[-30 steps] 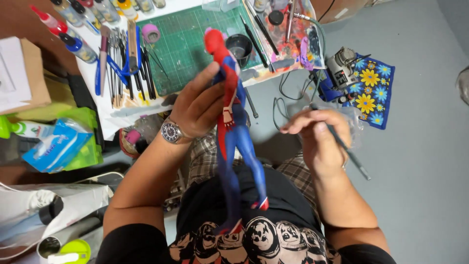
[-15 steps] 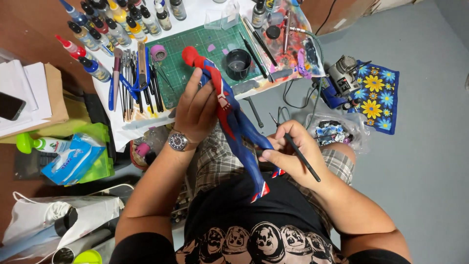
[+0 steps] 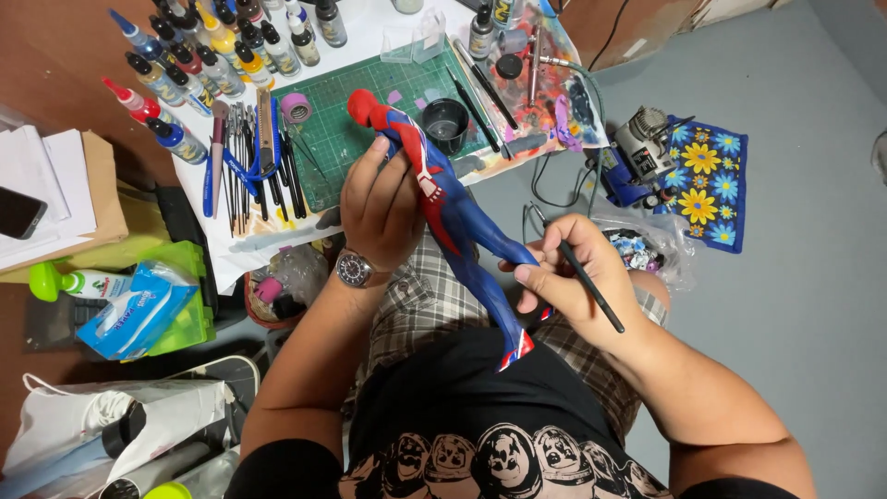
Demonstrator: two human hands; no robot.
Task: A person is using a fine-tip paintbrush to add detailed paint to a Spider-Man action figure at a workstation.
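We hold the red-and-blue figure diagonally above the lap, its head over the near edge of the green cutting mat; the left hand is clamped around the torso, and the right hand is closed on a thin black brush beside the lower leg. The figure already carries full red and blue coats. We judge the work to be at late detail stage, with only touch-ups near the leg remaining, though the brush tip is hidden.
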